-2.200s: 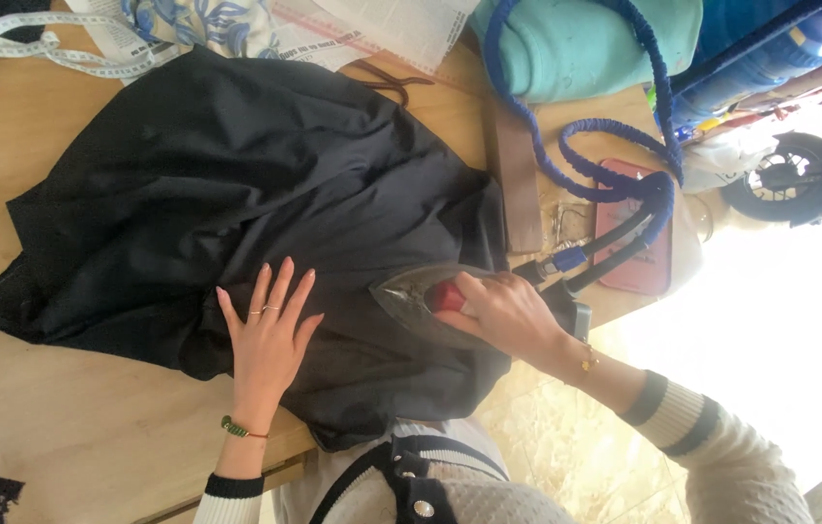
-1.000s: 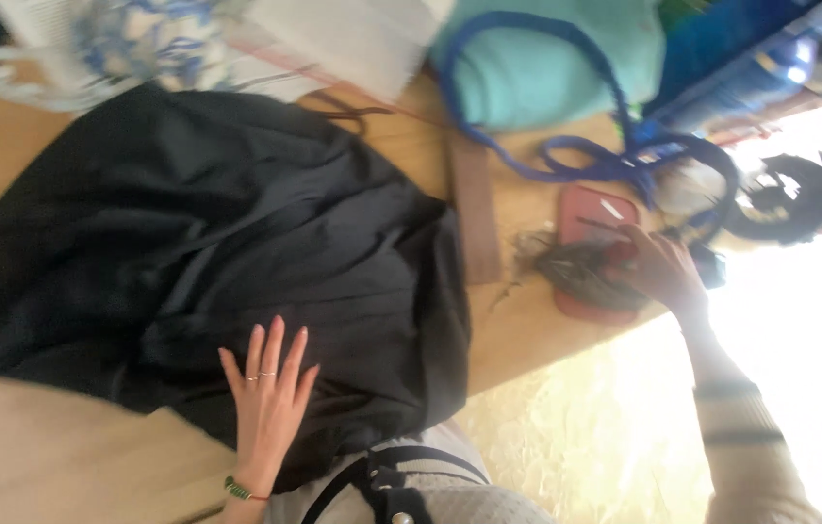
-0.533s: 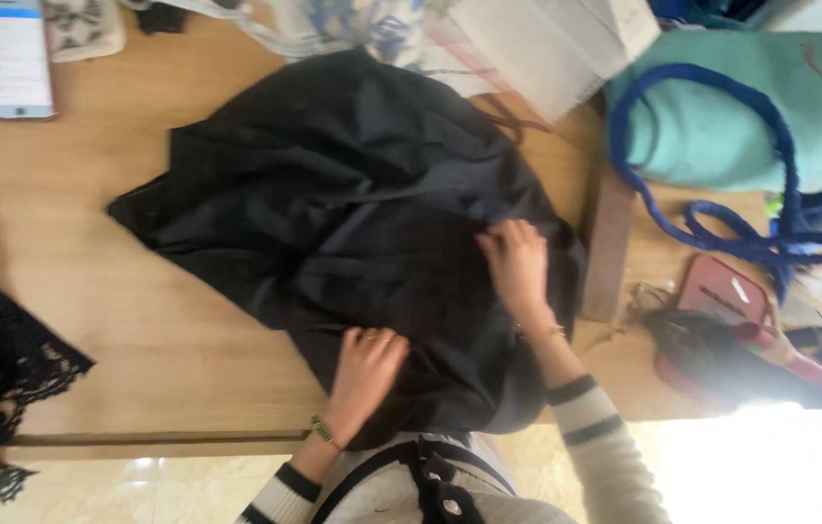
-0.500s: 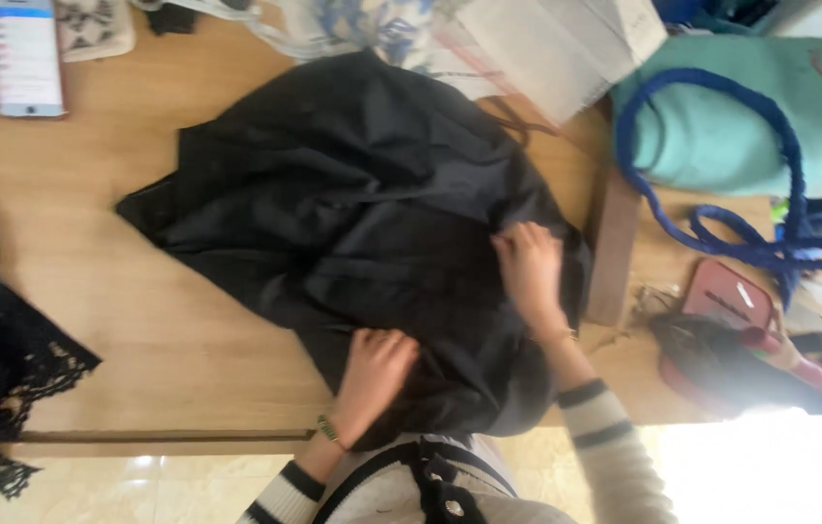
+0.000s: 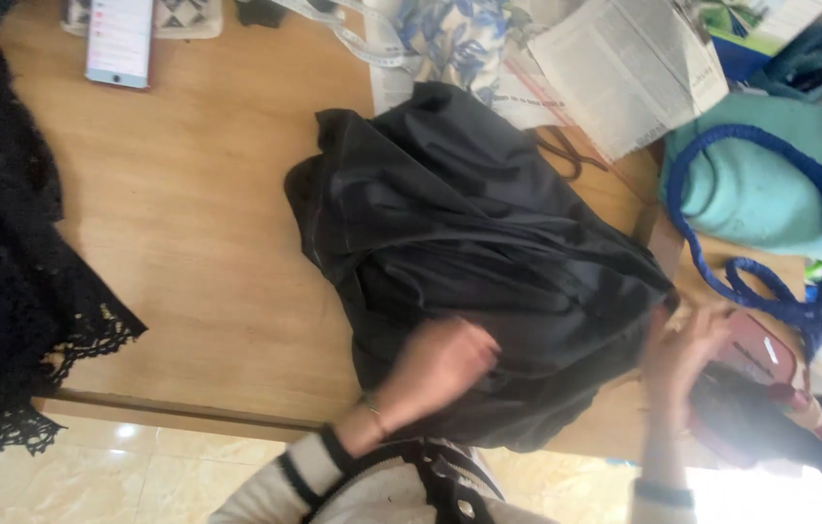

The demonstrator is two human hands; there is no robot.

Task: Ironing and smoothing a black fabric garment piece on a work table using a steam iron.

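A black fabric (image 5: 469,243) lies bunched in folds on the wooden table (image 5: 197,252). My left hand (image 5: 440,364), blurred, with a bracelet at the wrist, presses curled fingers into the fabric's near edge and seems to grip it. My right hand (image 5: 683,349), also blurred, is at the fabric's right edge with its fingers pointing away from me. Whether it grips the cloth I cannot tell. A red iron (image 5: 770,364) lies just right of that hand.
A black lace cloth (image 5: 3,243) hangs over the table's left side. A phone (image 5: 118,44) lies at the far left corner. Beyond the fabric are a floral cloth (image 5: 460,39), a newspaper (image 5: 624,68) and a teal bag (image 5: 780,184) with blue rope handles (image 5: 722,281).
The fabric, spread flat before, is now bunched up and shifted right. My right hand left the iron, crossed the cloth, and now sits at its right edge. The view swung left.
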